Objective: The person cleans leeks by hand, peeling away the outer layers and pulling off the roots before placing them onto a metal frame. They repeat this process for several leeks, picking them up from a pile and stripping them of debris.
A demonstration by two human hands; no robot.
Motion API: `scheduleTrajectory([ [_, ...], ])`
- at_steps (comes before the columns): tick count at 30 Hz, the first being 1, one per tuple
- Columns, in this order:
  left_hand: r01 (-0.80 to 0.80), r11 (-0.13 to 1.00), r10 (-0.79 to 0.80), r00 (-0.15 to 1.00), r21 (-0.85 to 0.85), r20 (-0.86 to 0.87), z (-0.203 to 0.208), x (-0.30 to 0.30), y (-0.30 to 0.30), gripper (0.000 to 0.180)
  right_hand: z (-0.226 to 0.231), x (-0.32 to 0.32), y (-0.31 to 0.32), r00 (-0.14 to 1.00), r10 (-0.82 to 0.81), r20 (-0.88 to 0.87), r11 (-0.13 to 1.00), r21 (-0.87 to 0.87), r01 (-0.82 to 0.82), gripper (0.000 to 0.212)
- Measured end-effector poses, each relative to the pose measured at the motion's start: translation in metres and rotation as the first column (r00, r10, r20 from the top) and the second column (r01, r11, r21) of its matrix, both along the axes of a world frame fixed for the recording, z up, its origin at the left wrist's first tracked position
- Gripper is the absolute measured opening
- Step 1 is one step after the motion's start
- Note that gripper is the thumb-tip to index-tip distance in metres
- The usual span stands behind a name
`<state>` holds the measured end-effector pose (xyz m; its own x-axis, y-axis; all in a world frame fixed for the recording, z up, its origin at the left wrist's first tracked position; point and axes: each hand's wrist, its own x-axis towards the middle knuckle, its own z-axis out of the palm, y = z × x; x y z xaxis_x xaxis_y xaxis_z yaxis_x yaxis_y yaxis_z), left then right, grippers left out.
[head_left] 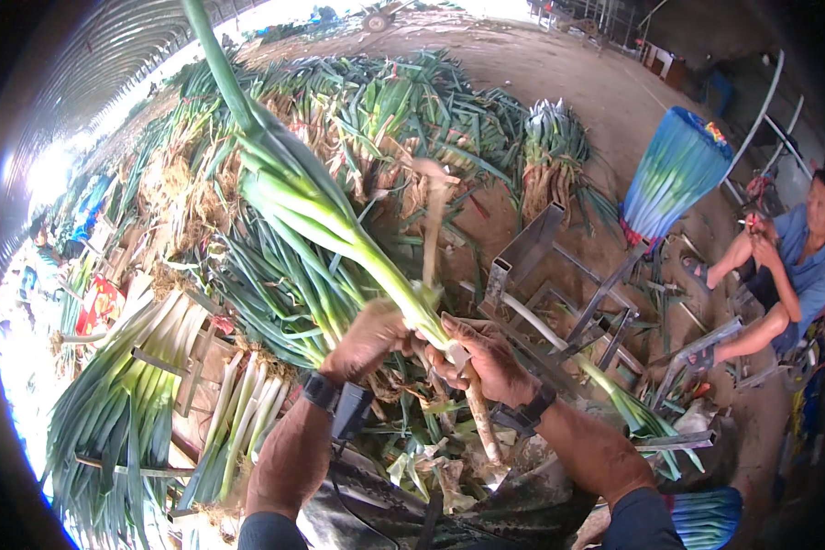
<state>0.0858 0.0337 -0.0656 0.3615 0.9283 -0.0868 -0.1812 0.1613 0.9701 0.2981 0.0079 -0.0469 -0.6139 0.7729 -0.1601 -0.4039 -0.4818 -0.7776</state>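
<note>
Before me a large green onion (pixel 348 229) slants across the middle, its green leaves up to the far left and its dirty pale shank (pixel 481 412) pointing down toward my lap. My left hand (pixel 371 339) is closed around the stalk just above its pale part. Close beside it, my right hand (pixel 490 362) pinches the shank with thumb and fingers. A dry brown strip (pixel 434 220), blurred, rises behind the stalk. Under and beyond my left hand lies a heap of green onions (pixel 280 284). Peeled scraps (pixel 426 467) lie below my hands.
Cleaned green onions (pixel 147 367) rest on a metal rack at left. Piles of unpeeled ones (pixel 385 110) spread across the far ground. A metal frame (pixel 532 247) stands right of my hands, with a wrapped bundle (pixel 674 170) beyond it. Another person (pixel 793 247) sits at far right.
</note>
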Motion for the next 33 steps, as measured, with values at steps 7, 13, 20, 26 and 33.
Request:
scheduleTrajectory([
  [7, -0.349, 0.936, 0.352, 0.934, 0.051, -0.057, 0.008, -0.011, 0.002, 0.023, -0.014, -0.002, 0.002, 0.992, -0.086, 0.094, 0.987, 0.143, 0.072, 0.041],
  [13, -0.404, 0.914, 0.386, 0.86, -0.017, 0.335, 0.043, -0.021, 0.002, 0.044, -0.018, -0.015, 0.005, 0.829, -0.408, 0.382, 0.776, 0.623, 0.095, 0.043],
  [20, -0.407, 0.913, 0.395, 0.902, 0.035, 0.176, 0.026, -0.014, 0.003, 0.041, -0.047, -0.024, 0.015, 0.954, -0.236, 0.185, 0.914, 0.375, 0.154, 0.042],
  [26, -0.381, 0.922, 0.371, 0.92, 0.062, 0.128, 0.029, -0.02, -0.001, 0.04, -0.046, -0.026, 0.013, 0.818, -0.537, 0.207, 0.58, 0.794, 0.18, 0.025],
  [33, -0.477, 0.873, 0.45, 0.867, 0.097, 0.216, 0.029, -0.035, -0.001, 0.029, -0.045, -0.011, -0.013, 0.75, -0.537, 0.387, 0.221, 0.922, -0.317, 0.023],
])
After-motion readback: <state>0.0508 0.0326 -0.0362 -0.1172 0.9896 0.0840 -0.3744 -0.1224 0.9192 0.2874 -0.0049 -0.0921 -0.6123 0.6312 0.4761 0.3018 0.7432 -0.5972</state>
